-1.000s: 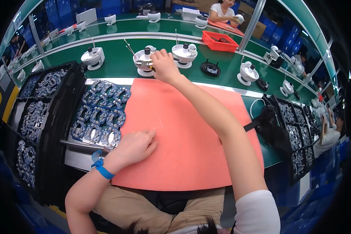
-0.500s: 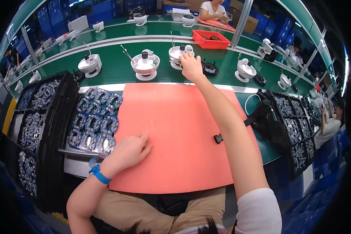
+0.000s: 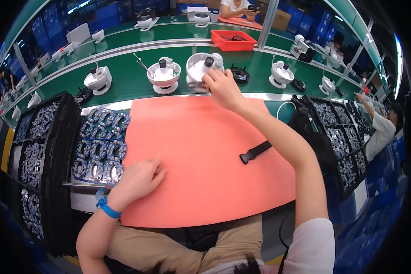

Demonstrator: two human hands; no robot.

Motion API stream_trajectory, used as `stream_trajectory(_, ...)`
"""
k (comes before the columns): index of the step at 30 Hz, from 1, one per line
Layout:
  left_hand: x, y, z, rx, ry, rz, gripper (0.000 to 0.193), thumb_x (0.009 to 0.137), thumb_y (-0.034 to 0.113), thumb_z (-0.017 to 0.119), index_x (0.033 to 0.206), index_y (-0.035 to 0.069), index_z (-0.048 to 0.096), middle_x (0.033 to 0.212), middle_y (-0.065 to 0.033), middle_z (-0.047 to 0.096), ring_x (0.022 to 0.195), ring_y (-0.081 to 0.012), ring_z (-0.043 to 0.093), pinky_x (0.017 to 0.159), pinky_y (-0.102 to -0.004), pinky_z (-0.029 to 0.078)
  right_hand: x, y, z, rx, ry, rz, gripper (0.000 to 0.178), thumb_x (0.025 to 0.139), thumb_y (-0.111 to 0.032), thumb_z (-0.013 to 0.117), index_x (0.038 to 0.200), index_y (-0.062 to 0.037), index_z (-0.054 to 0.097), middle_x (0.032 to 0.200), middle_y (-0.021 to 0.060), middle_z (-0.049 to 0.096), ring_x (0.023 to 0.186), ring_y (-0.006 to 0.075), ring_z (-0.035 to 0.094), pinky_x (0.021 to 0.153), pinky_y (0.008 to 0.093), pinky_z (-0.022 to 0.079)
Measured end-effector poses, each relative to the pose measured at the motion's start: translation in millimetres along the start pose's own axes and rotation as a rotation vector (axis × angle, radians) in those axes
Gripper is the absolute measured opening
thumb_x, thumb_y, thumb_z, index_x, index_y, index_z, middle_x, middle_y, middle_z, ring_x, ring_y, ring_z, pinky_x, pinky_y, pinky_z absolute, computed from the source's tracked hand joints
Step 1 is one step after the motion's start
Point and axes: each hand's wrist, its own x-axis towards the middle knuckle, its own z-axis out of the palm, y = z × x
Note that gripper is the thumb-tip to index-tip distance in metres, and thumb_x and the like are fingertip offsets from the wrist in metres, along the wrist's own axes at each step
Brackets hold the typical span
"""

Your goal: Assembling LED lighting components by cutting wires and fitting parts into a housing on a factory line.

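My right hand (image 3: 224, 89) grips the rim of a white dome-shaped camera housing (image 3: 197, 68) with a black knob inside. The housing is tilted and slightly blurred, above the far edge of the pink mat (image 3: 192, 137). My left hand (image 3: 139, 179), with a blue wristband, rests on the mat's left side. Its fingers are loosely curled and nothing shows in them. Left of it lies a batch of blue ring-shaped circuit boards (image 3: 98, 148). A similar white housing (image 3: 163, 75) with wires stands upright left of the held one. A black oval part (image 3: 239, 75) lies to its right.
Black trays (image 3: 55, 150) of circuit boards are stacked at the left; more trays (image 3: 340, 137) stand at the right beside a black bag (image 3: 313, 146). Its buckled strap (image 3: 255, 153) lies on the mat. A red bin (image 3: 233, 41) stands behind, and a co-worker (image 3: 237, 9) sits beyond.
My right hand has drawn the white housing off its spot toward me, and it is now tilted. My left hand stays on the mat. The whole view has shifted a little.
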Motion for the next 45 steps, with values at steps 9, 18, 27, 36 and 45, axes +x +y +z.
stream_trajectory(9,-4,12,-4,-0.023,0.060,-0.035,0.026,0.090,0.021,0.062,0.105,0.003,0.053,0.077,-0.0176,0.065,0.074,-0.0382,0.065,0.063,-0.0474,0.050,-37,-104,-141,0.336,-0.288,-0.128,0.016,0.080,-0.010,0.065,0.091,-0.0105,0.054,0.096,0.0034,0.054,0.091,0.0211,0.054,0.076,0.0378,0.036)
stream_trajectory(18,-12,46,-23,-0.210,0.238,0.109,0.019,0.086,0.018,0.068,0.094,0.003,0.058,0.072,-0.0101,0.058,0.061,-0.0268,0.059,0.058,-0.0388,0.048,-33,-104,-176,0.428,-0.340,0.111,0.038,0.060,0.003,0.070,0.094,-0.0042,0.055,0.113,0.0122,0.051,0.100,0.0322,0.051,0.080,0.0420,0.047)
stream_trajectory(27,22,43,-7,-0.087,0.504,0.172,0.017,0.087,0.016,0.067,0.096,0.003,0.064,0.085,-0.0106,0.053,0.085,-0.0266,0.057,0.069,-0.0401,0.049,-22,-115,-186,0.237,-0.607,0.131,0.028,0.067,-0.006,0.070,0.091,-0.0038,0.058,0.084,0.0108,0.062,0.081,0.0289,0.059,0.074,0.0384,0.043)
stream_trajectory(36,46,30,-10,-0.159,0.548,0.179,0.011,0.081,0.008,0.068,0.086,0.001,0.063,0.081,-0.0099,0.055,0.079,-0.0241,0.058,0.069,-0.0353,0.047,4,-127,-184,0.102,-0.819,0.230,0.018,0.073,-0.013,0.066,0.080,0.0020,0.060,0.069,0.0187,0.062,0.067,0.0362,0.062,0.064,0.0452,0.048)
stream_trajectory(45,47,29,-17,-0.392,0.544,0.106,0.012,0.078,0.009,0.065,0.080,-0.002,0.061,0.077,-0.0132,0.061,0.074,-0.0250,0.062,0.067,-0.0372,0.050,28,-142,-175,-0.012,-0.916,0.091,0.018,0.070,-0.014,0.063,0.064,0.0021,0.064,0.062,0.0191,0.061,0.058,0.0361,0.063,0.058,0.0439,0.051)
